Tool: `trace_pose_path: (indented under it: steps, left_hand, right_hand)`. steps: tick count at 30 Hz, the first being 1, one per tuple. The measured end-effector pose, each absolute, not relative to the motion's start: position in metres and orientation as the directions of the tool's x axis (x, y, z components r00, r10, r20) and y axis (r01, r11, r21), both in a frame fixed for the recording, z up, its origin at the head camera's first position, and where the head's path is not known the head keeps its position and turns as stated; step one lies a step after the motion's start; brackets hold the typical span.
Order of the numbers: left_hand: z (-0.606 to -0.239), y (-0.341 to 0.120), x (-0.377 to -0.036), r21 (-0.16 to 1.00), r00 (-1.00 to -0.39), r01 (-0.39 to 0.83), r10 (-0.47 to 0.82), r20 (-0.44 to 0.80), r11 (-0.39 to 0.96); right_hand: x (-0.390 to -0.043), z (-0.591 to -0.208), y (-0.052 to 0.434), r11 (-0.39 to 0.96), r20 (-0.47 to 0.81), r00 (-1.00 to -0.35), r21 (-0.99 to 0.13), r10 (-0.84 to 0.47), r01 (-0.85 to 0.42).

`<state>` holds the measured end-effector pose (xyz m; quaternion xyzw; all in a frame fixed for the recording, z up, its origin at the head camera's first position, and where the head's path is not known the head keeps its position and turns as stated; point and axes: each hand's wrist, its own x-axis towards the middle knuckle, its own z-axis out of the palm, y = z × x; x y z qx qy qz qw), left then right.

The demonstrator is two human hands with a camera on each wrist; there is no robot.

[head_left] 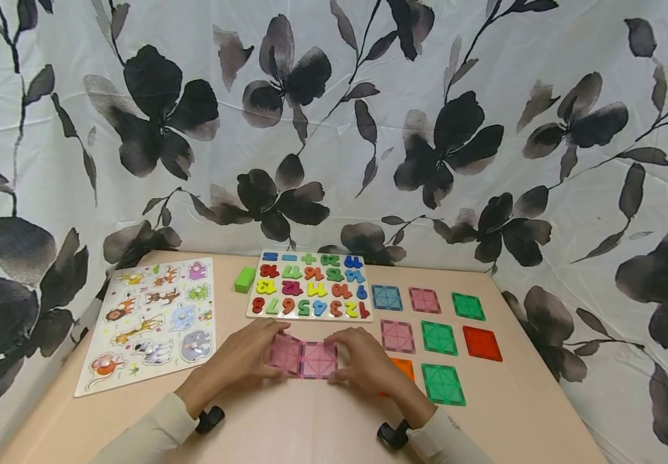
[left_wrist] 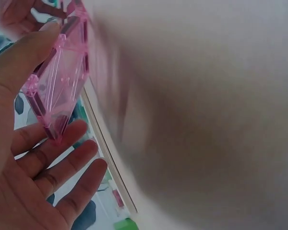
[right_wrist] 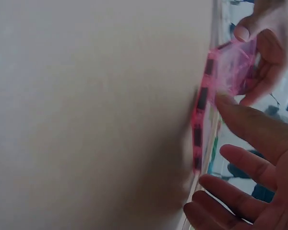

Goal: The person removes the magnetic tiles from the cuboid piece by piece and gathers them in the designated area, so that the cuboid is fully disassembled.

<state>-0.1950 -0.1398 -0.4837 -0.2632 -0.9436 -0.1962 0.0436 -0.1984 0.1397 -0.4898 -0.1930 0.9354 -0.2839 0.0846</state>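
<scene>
Two see-through pink magnetic tiles meet edge to edge low over the table, the left tile [head_left: 285, 354] tilted against the right tile [head_left: 319, 359]. My left hand [head_left: 248, 351] holds the left tile between thumb [left_wrist: 31, 55] and index finger, at opposite edges; its other fingers spread loosely below. On the other side, my right hand [head_left: 368, 361] grips the right tile with the thumb [right_wrist: 245, 120] at the near edge and the index finger toward the far edge. The rest of its fingers are apart from the tile.
Several flat coloured tiles lie at the right, among them a red tile [head_left: 482, 343] and an orange tile [head_left: 401, 370] partly behind my right hand. A number puzzle board [head_left: 250, 306] and a green block [head_left: 245, 280] are behind. An animal puzzle board [head_left: 136, 366] lies at the left.
</scene>
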Motion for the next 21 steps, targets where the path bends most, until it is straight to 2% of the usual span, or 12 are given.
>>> trace_pose_path:
  steps: [7,12,17,21]
  left_hand:
    - [-0.485,-0.142,-0.200,0.223,-0.819,0.573,0.541,0.192,0.788]
    - [-0.489,-0.141,-0.202,0.171,-0.778,0.620,0.574,0.255,0.765]
    - [-0.491,-0.132,-0.203,0.144,-0.749,0.645,0.584,0.315,0.750]
    - [-0.487,-0.122,-0.201,0.143,-0.750,0.639,0.571,0.333,0.756]
  right_hand:
    - [-0.201,-0.495,0.124,0.796,-0.004,-0.877,-0.423,-0.481,-0.434]
    - [-0.197,-0.492,0.124,0.804,0.057,-0.858,-0.320,-0.511,-0.501]
    - [-0.189,-0.488,0.132,0.842,0.091,-0.871,-0.225,-0.482,-0.489]
    - [-0.180,-0.481,0.147,0.868,0.116,-0.893,-0.210,-0.435,-0.450]
